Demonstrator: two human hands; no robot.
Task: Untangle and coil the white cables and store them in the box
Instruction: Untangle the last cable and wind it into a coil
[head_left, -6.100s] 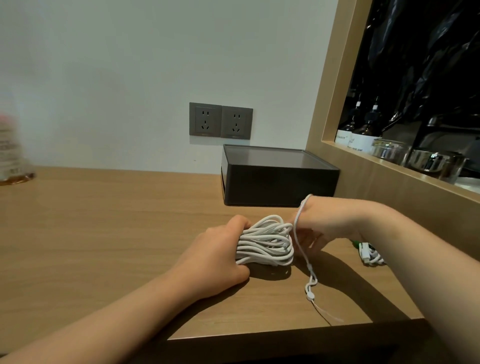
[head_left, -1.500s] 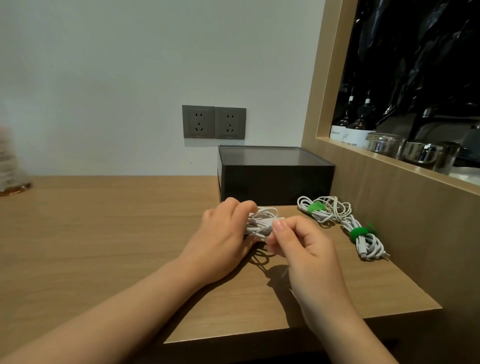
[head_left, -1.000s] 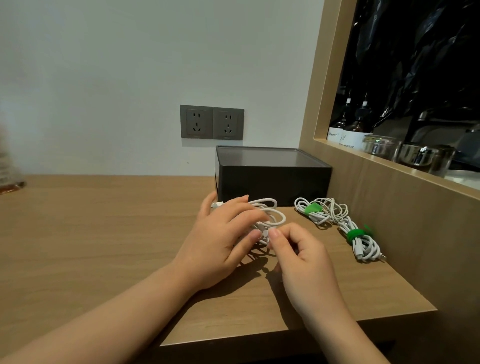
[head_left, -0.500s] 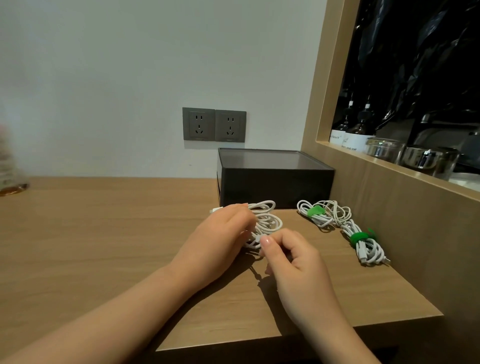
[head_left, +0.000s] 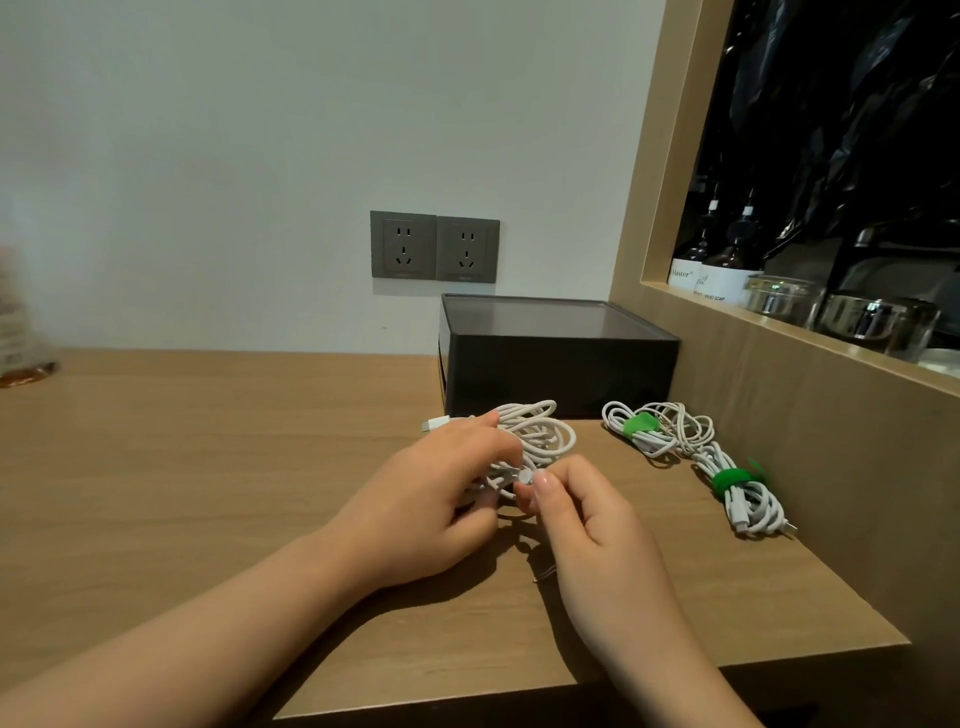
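**White cable coil held in both hands in front of the dark box**

A loosely wound white cable coil (head_left: 543, 434) is held low over the bench (head_left: 208, 467), towards its right end. Whether the coil is lifted clear of the surface cannot be told. It is gripped from the left by the left hand (head_left: 431, 499), whose fingers are curled round the near strands. A small white piece (head_left: 525, 475) at the near edge of the coil is pinched between the thumb and forefinger of the right hand (head_left: 587, 525), with the other fingers curled loosely toward the palm. What that piece is cannot be made out. A white plug (head_left: 435, 424) is seen sticking out to the left of the coil, past the left fingertips.

The dark box (head_left: 558, 358) is set just behind the coil, against the wall, and its top is covered by a smoky lid. To the right of the coil, two more white cable bundles are laid on the bench beside the wooden side panel (head_left: 810, 441). The far bundle (head_left: 660, 434) is placed near the box's front corner, and the near bundle (head_left: 750, 506) is placed close behind it toward the bench edge. Each is bound with a green tie (head_left: 640, 425).

A pair of grey sockets (head_left: 434, 247) is mounted on the wall above the box. Dark bottles (head_left: 727, 260) and glass jars (head_left: 779, 301) are ranged in the niche at the right. A blurred object (head_left: 18, 332) is seen at the far left edge.
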